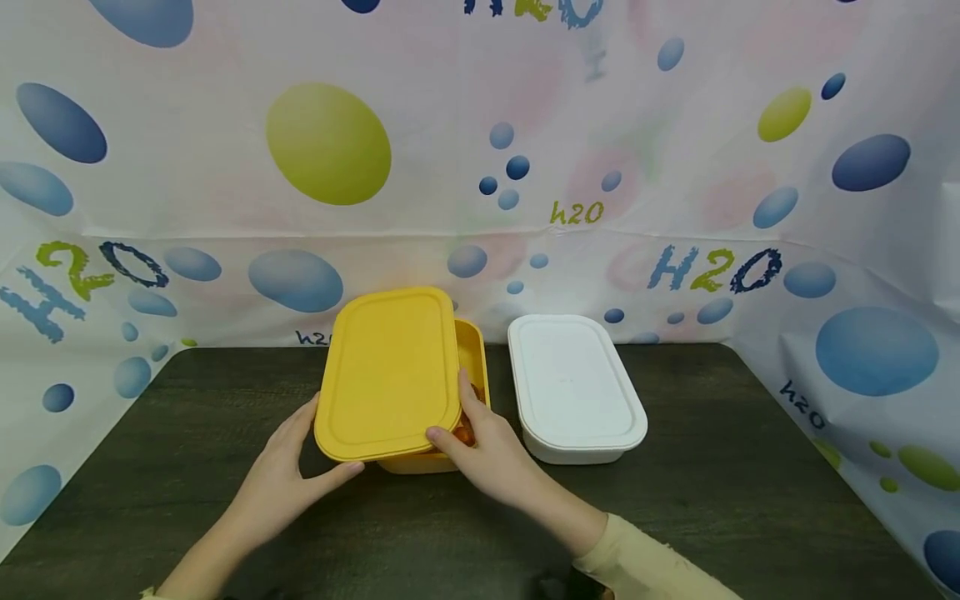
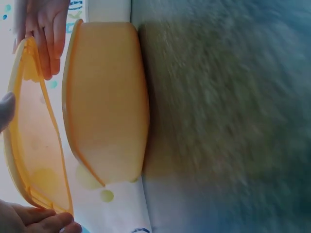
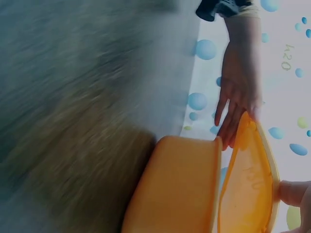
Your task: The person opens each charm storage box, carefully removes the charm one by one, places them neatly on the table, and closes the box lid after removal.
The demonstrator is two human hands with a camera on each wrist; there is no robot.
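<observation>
A yellow lid is held tilted above a yellow plastic container, apart from its rim and shifted to its left. My left hand grips the lid's left side near the front corner, thumb at the front edge. At the lid's right edge my right hand pinches it, with the thumb on top. Between lid and container wall, some brownish-red round items show inside; most of the contents are hidden under the lid.
To the right stands a white container with its white lid on. Both containers sit on a dark wooden table, near its back edge. Behind it hangs a white curtain printed with coloured dots and H2O lettering.
</observation>
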